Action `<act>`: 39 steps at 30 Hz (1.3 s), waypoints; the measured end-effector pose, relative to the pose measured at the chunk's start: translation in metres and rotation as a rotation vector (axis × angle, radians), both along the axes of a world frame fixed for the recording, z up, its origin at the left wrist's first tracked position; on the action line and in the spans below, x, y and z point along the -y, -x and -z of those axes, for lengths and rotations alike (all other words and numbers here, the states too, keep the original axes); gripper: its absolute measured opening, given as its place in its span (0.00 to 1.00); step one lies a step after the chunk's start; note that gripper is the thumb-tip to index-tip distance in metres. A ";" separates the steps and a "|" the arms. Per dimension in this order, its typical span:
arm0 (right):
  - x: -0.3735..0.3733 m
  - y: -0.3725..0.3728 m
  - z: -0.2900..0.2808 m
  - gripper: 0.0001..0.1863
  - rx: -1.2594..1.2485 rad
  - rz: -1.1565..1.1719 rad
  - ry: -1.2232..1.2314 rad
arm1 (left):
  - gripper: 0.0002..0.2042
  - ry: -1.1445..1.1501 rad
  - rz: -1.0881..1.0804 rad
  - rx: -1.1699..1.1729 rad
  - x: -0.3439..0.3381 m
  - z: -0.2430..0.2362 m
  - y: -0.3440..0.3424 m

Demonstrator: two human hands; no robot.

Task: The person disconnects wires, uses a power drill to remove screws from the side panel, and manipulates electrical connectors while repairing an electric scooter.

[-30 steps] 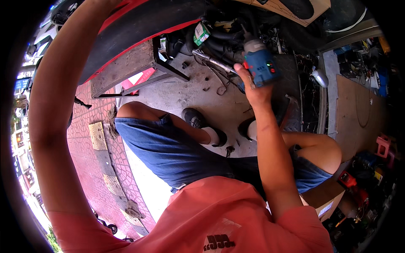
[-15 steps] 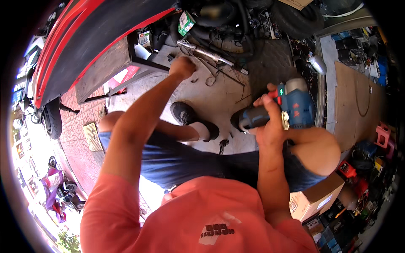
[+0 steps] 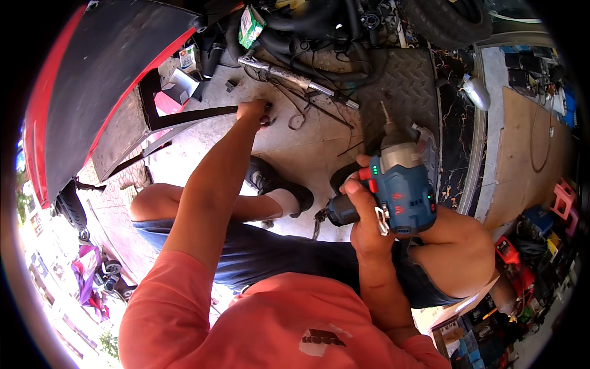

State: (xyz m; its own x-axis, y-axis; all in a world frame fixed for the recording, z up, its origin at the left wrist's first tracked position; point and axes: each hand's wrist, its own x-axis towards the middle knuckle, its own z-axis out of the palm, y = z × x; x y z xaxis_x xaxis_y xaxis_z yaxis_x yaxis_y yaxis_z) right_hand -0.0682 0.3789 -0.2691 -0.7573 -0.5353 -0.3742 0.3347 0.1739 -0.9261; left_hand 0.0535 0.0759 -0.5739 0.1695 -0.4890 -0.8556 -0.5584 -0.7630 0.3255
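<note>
My right hand (image 3: 369, 218) is wrapped round the grip of a blue cordless impact driver (image 3: 402, 194) with red switches and a small lit green display. A thin bit points away from me at its grey nose. The tool hangs above my right leg, over the floor. My left hand (image 3: 251, 111) reaches down to the pale floor (image 3: 307, 138), at the end of a dark metal bar (image 3: 190, 117). Its fingers are curled in, with something small and dark at their tips that I cannot make out. A silver shock-absorber-like rod (image 3: 286, 75) lies just beyond it.
A red and black panel (image 3: 117, 74) slopes in from the left. Black hoses, a green box (image 3: 251, 27) and a tyre (image 3: 452, 18) crowd the far side. A ridged dark mat (image 3: 393, 80) lies right of the rod; a cardboard sheet (image 3: 522, 154) is further right.
The driver has come nearer to me and turned, so its bit now shows. My left hand has shifted slightly left and nearer, its fingers down at the floor. The whole view has also tilted.
</note>
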 end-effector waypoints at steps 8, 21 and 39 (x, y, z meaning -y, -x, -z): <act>0.018 -0.008 0.010 0.19 -0.024 -0.091 0.017 | 0.08 -0.034 0.028 -0.351 -0.008 -0.019 0.002; 0.086 -0.030 -0.035 0.13 -0.066 -0.336 0.291 | 0.06 -0.291 -0.311 -1.580 -0.010 -0.298 -0.010; 0.070 -0.047 -0.043 0.10 -0.208 -0.430 0.317 | 0.02 -0.181 -0.187 -1.535 -0.030 -0.345 -0.033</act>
State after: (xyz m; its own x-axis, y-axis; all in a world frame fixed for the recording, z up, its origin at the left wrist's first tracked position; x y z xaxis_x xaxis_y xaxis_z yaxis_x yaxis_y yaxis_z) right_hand -0.0214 0.3085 -0.2261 -0.4875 -0.8731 -0.0114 0.1002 -0.0430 -0.9940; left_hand 0.0863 0.1056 -0.2293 -0.8473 -0.4364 -0.3026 0.3154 -0.8720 0.3743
